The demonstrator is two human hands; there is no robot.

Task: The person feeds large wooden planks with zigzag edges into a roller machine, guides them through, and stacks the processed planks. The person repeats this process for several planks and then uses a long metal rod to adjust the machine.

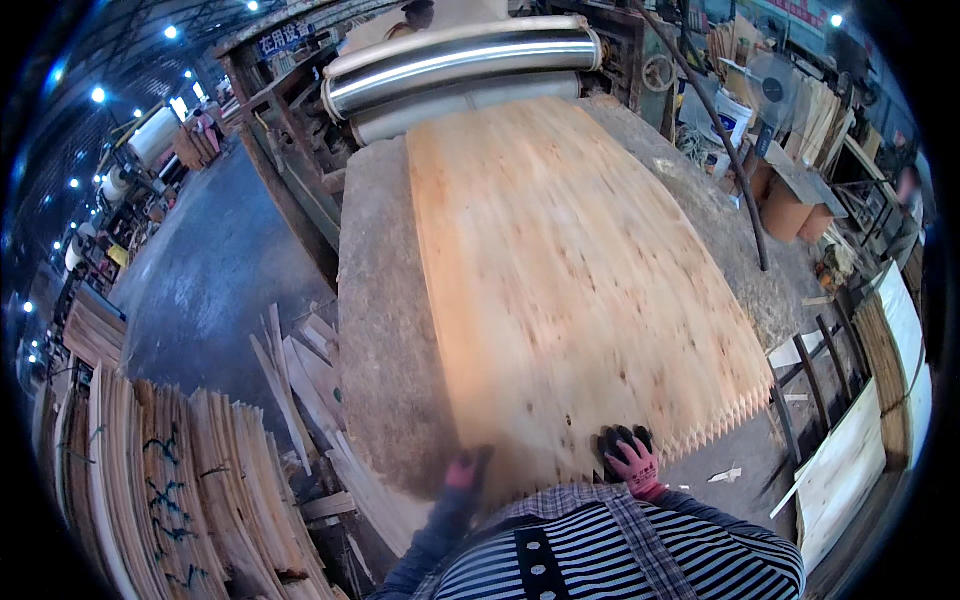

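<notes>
A wide sheet of pale wood veneer [570, 270] with dark knots and a zigzag near edge lies on the worn table [385, 320], its far end close to the shiny metal roller [470, 75]. My right hand [632, 460], in a pink glove with black fingertips, rests on the veneer's near edge with its fingers laid flat and spread. By the sheet's near left corner is my left hand [467, 470], in the same kind of glove. Motion smears its fingers, so I cannot tell whether it grips or touches the edge.
Stacked veneer sheets [190, 480] stand at lower left, with loose wood strips [300, 385] beside the table. A dark pole [715, 130] slants down at the right, near a standing fan [773, 85]. More boards [850, 470] lean at the right. A person [415, 15] is behind the roller.
</notes>
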